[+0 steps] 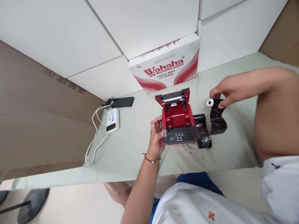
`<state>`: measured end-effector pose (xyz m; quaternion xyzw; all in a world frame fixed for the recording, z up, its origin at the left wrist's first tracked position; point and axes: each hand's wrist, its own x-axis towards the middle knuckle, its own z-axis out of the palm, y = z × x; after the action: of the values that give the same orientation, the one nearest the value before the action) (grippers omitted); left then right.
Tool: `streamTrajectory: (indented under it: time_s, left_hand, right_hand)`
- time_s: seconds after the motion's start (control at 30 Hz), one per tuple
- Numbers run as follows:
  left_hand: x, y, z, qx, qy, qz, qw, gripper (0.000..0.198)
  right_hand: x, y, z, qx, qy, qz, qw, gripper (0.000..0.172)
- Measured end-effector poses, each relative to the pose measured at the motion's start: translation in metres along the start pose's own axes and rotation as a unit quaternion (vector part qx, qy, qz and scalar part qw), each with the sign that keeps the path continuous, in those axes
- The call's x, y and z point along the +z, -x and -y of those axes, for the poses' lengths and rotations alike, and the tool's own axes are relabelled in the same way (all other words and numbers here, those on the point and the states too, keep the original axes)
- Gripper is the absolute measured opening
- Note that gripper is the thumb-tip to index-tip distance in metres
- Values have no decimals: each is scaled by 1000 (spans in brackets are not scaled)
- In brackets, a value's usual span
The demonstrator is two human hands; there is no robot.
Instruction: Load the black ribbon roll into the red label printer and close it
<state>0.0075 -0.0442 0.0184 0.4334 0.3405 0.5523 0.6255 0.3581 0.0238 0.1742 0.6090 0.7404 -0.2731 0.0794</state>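
Note:
A small red and black printer (179, 135) sits on the cloth with its lid (173, 97) raised, so the hollow red bay inside shows. Gripping its left side is my left hand (157, 135), thumb on the front corner and fingers along the edge. My right hand (230, 90), up and to the right, is closed on a roll of black film (216, 104) with a white core. From that roll a loose black length hangs down toward the table. Another strip of shiny black film (203, 132) lies beside the printer's right side, partly hidden by it.
Behind the printer a Wahaha water carton (167, 68) leans against white panels. To the left lie a white power bank (113, 120) with a white cable (93, 124) and a flat black object (123, 102). A cardboard wall (42, 118) bounds the pale green tablecloth (130, 149).

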Motion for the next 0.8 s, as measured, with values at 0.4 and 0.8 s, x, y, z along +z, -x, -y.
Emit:
streamTrajectory:
  time_s: [0.4,0.8]
  left_hand:
    - [2,1,-1,14,-12,-8,1000,59]
    - [1,1,-2,16,-21,-4,1000,59]
  right_hand:
    - [43,-3,116,-152,89,-76,981,33]
    - [68,-15,132,-143,116,-91,979,29]
